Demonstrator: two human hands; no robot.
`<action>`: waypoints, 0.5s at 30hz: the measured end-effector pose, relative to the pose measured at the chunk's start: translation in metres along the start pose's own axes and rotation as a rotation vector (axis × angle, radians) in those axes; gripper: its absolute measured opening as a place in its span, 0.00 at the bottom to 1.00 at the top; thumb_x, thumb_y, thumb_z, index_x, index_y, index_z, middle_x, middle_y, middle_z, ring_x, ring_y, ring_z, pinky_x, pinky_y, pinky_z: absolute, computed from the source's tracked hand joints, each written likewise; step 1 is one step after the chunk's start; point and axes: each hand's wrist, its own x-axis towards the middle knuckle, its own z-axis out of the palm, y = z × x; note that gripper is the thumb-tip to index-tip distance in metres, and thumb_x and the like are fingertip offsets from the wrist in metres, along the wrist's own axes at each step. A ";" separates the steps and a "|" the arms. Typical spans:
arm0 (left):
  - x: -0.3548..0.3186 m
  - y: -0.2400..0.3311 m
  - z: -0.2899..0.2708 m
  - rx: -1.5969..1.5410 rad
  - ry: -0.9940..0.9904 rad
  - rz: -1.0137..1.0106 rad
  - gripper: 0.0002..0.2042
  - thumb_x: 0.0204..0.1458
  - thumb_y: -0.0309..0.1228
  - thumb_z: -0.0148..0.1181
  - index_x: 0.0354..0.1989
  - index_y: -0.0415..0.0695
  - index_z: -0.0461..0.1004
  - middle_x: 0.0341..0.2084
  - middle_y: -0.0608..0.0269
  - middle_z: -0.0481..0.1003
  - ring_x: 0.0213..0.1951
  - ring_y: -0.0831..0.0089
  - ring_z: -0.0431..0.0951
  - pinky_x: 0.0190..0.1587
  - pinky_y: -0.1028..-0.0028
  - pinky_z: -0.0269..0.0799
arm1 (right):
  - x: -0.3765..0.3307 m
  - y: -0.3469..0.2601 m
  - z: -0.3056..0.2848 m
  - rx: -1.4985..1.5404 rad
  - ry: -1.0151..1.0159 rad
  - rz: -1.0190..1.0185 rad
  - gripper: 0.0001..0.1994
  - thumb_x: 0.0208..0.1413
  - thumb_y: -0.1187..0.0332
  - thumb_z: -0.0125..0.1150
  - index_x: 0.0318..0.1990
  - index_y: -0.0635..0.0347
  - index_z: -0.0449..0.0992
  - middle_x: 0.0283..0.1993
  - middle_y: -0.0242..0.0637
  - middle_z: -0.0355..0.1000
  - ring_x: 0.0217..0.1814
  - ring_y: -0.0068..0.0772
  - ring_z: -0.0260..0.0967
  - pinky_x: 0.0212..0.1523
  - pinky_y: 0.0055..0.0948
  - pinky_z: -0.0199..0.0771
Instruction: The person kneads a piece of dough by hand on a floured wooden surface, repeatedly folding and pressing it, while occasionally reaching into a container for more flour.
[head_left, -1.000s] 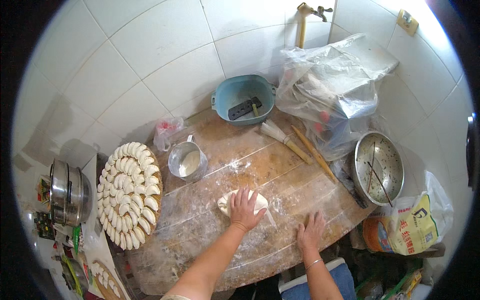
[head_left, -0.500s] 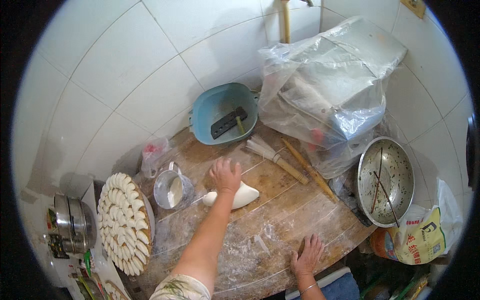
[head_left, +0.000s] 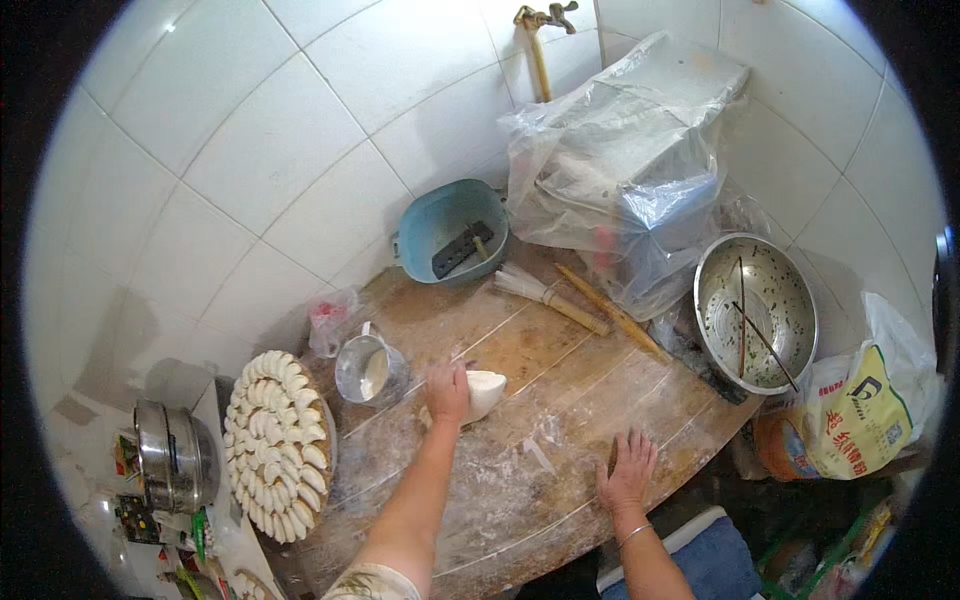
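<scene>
Left hand (head_left: 447,392) clasping dough (head_left: 486,393), long axis crosswise, exposed end rightward (right hand (head_left: 628,470) flat, fingers apart)

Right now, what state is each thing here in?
Left hand: curled over the dough
Right hand: open, resting on the table
Dough: one lump, partly hidden
Table: streaked with white powder
Dumplings: shaped, arranged in rings
Metal mug: upright, white contents inside
Blue basin: holding a dark slab
Steel bowl: speckled inside
Chopsticks: crossing in the bowl
Brush: lying down
Clear plastic: crumpled
</scene>
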 end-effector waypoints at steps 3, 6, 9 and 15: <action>-0.065 0.025 -0.033 -0.303 0.016 -0.054 0.15 0.57 0.36 0.55 0.46 0.39 0.76 0.45 0.45 0.74 0.47 0.47 0.73 0.50 0.56 0.67 | 0.001 -0.010 -0.009 0.024 0.054 0.022 0.32 0.51 0.52 0.60 0.61 0.61 0.65 0.72 0.49 0.51 0.76 0.53 0.40 0.74 0.52 0.32; -0.119 0.031 -0.043 -0.222 -0.015 -0.204 0.20 0.55 0.36 0.59 0.54 0.42 0.72 0.48 0.45 0.71 0.50 0.46 0.70 0.50 0.56 0.66 | 0.000 -0.007 -0.010 0.015 0.072 0.012 0.32 0.51 0.52 0.62 0.61 0.60 0.65 0.71 0.49 0.53 0.75 0.52 0.42 0.74 0.51 0.34; -0.130 0.043 -0.049 -0.026 -0.102 -0.244 0.25 0.53 0.39 0.59 0.59 0.44 0.67 0.51 0.45 0.68 0.53 0.46 0.67 0.54 0.53 0.62 | 0.002 0.000 -0.007 -0.070 0.081 0.001 0.32 0.50 0.52 0.62 0.60 0.59 0.67 0.69 0.49 0.55 0.74 0.53 0.44 0.73 0.52 0.36; -0.114 0.046 -0.030 -0.032 -0.134 0.019 0.35 0.48 0.46 0.61 0.67 0.52 0.59 0.64 0.43 0.57 0.64 0.45 0.58 0.62 0.48 0.53 | 0.004 0.001 -0.002 -0.081 0.101 -0.026 0.34 0.50 0.47 0.61 0.61 0.58 0.65 0.70 0.50 0.54 0.73 0.53 0.45 0.73 0.54 0.37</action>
